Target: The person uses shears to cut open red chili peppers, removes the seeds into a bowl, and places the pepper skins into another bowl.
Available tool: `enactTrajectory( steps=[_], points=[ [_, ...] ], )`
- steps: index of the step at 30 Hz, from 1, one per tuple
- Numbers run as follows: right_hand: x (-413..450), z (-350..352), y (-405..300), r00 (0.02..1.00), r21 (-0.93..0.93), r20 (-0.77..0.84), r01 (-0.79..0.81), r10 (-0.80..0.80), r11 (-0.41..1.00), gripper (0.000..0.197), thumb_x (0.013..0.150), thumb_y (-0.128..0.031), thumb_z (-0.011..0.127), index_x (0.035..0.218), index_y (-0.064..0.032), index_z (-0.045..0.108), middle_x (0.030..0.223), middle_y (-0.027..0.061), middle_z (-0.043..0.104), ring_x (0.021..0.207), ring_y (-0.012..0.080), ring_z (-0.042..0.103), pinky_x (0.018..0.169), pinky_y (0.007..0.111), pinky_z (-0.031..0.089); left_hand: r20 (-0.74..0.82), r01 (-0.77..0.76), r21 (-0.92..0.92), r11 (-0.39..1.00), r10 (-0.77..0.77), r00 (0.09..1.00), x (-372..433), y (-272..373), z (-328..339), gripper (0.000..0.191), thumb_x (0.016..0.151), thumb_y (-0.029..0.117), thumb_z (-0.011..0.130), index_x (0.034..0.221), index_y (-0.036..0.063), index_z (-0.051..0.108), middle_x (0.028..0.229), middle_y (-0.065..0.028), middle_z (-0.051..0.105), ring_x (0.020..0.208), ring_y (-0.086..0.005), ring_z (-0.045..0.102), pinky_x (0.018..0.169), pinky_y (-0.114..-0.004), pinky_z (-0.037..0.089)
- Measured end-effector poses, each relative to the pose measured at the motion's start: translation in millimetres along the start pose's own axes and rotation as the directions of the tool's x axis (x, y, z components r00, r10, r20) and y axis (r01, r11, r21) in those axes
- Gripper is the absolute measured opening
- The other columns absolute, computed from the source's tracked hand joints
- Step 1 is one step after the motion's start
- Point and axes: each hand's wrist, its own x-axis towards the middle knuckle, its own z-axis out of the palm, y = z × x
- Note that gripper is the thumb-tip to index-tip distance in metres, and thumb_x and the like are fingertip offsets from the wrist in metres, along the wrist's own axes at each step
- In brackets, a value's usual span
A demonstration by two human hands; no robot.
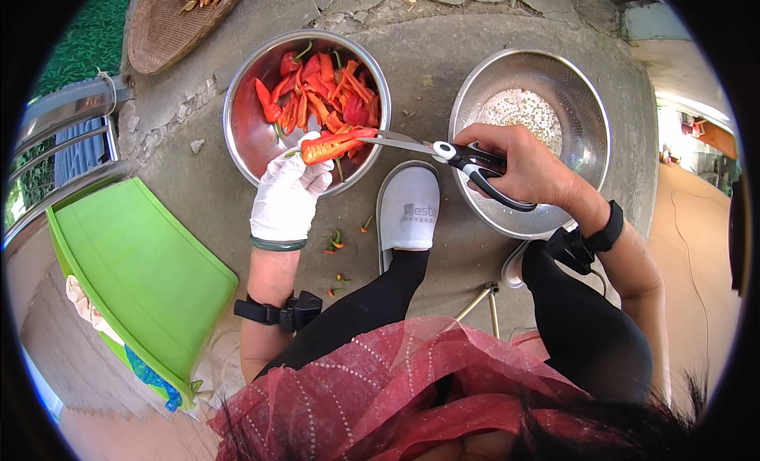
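My left hand [291,188], in a white glove, holds a red chili pepper [332,146] that is slit lengthwise, its orange-red inside facing up. It is over the near rim of a steel bowl [240,128] with red peppers [320,87] in it, some whole and some cut. My bare right hand [525,164] grips black-handled scissors [454,153] at the near left side of a perforated steel colander [588,128]. The parted scissor blades point left and meet the pepper's right end. Pale seeds [522,113] are scattered over the colander's bottom.
Several cut stem ends [335,241] lie on the concrete floor near my slippered foot [409,211]. A green plastic stool or bin [142,271] stands at the left, below a metal railing [71,122]. A woven tray [169,33] with dried pieces is at the upper left.
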Motion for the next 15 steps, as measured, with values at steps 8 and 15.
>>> enactTrajectory(
  steps=[8,15],
  points=[
    [-1,6,-5,0.999,-0.018,0.041,0.019,-0.018,1.000,0.032,0.075,-0.010,0.067,0.106,-0.0045,0.061,0.064,0.0081,0.057,0.057,0.0146,0.052,0.058,0.029,0.044,-0.033,0.017,-0.016,1.000,-0.018,0.999,-5,9,2,0.022,0.094,0.013,0.052,0.110,0.0003,0.059,0.110,-0.0139,0.065,0.082,-0.0244,0.068,0.070,-0.035,0.058],
    [-4,12,0,0.999,0.028,0.043,-0.029,0.028,0.999,0.032,0.074,-0.011,0.067,0.105,-0.0046,0.061,0.062,0.0083,0.057,0.055,0.0138,0.051,0.056,0.029,0.044,-0.083,-0.015,0.029,0.999,0.018,0.996,1,-1,1,0.021,0.094,0.013,0.050,0.105,-0.0010,0.060,0.102,-0.0158,0.066,0.081,-0.0241,0.067,0.070,-0.035,0.058]
  ],
)
